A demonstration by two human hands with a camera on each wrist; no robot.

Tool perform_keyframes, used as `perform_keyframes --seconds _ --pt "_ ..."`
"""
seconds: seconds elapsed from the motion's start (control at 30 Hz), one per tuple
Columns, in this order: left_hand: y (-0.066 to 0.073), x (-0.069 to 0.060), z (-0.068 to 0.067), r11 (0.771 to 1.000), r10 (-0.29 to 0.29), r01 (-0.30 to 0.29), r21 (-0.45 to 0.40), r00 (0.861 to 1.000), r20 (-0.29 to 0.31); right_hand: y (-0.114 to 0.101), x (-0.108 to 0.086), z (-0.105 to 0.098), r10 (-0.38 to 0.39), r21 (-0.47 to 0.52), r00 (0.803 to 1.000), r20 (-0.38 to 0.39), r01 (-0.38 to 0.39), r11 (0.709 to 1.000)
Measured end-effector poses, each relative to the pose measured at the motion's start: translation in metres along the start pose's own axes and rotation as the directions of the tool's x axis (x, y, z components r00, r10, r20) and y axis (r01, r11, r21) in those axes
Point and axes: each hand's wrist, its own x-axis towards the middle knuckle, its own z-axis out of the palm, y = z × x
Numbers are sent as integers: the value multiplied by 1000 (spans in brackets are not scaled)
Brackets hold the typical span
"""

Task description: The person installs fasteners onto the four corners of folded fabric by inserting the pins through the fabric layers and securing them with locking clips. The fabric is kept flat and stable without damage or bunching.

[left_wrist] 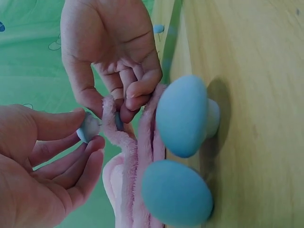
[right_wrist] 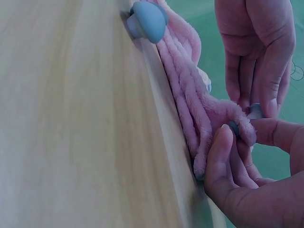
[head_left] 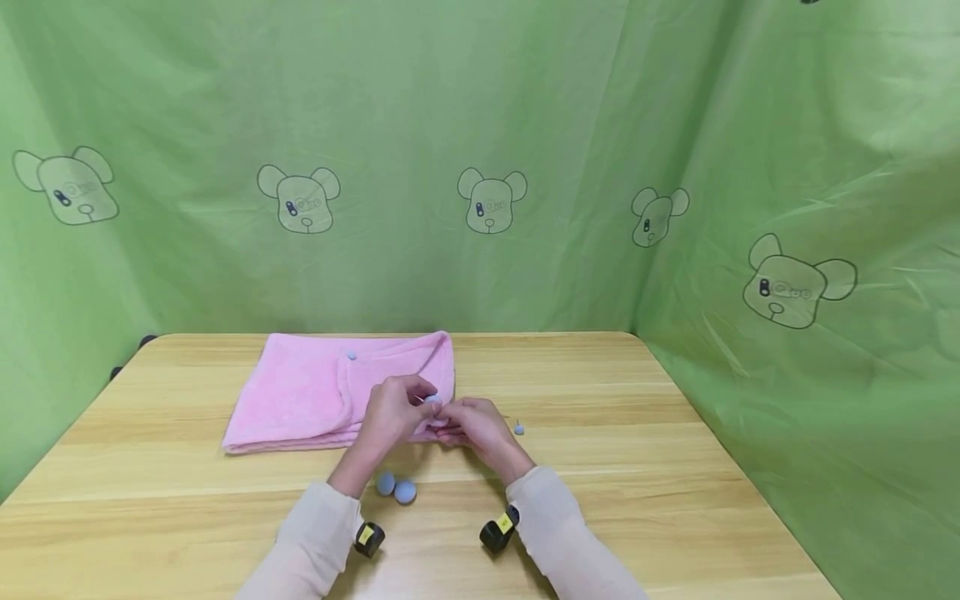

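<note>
A folded pink fleece cloth (head_left: 292, 392) lies on the wooden table. At its right corner, my left hand (head_left: 393, 408) pinches a pale-blue round-capped pin (left_wrist: 87, 127) between thumb and fingertips. The thin point of that pin faces the raised cloth edge (left_wrist: 110, 121); whether it enters the pile cannot be told. My right hand (head_left: 482, 429) pinches the same edge from the other side, the fleece bunched between thumb and fingers. Under its fingertips a small blue piece (right_wrist: 233, 128) shows against the cloth, mostly hidden.
Nearer me on the table stand two blue mushroom-shaped pieces (head_left: 405, 492) side by side. A small blue pin (head_left: 519, 428) sits point up, right of my right hand. One blue cap (head_left: 351, 355) shows on the fleece's upper part. Green curtain (head_left: 375, 275) hangs behind the table.
</note>
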Motion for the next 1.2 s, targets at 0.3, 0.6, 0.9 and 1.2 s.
perform_keyframes --seconds 0.3,0.6,0.9,1.2 --pt "-3 1 1 999 -27 27 -21 1000 14 0 0 -1 4 16 1000 11 -4 1000" --pt "-3 1 -1 999 -46 46 -15 999 19 -2 -1 -2 43 44 999 27 -44 998" --pt "-3 0 -1 997 -75 75 -2 995 71 -1 -1 -3 31 33 997 76 -34 999" --pt "-4 0 2 996 -79 73 57 990 115 0 -2 0 30 25 998 48 -31 999"
